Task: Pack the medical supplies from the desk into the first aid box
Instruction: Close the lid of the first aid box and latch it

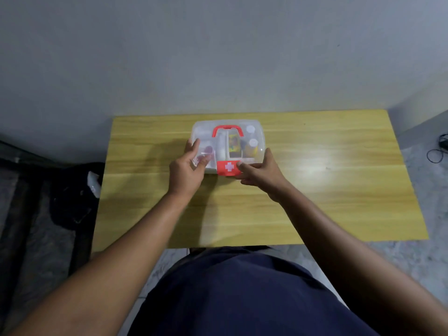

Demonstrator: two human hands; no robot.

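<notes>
Clear first-aid box [228,146] lies flat with the yellow table [339,190] under it, left hand [186,170] at the box's left end, spread fingers resting on the lid, right hand [261,173] at the box's near edge pinching its red latch [228,167].

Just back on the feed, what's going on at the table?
A person has both hands on a clear first-aid box on the yellow table. The left hand presses on the box's left side. The right hand pinches the red latch at the front edge. The box looks closed, with bottles showing inside.
</notes>
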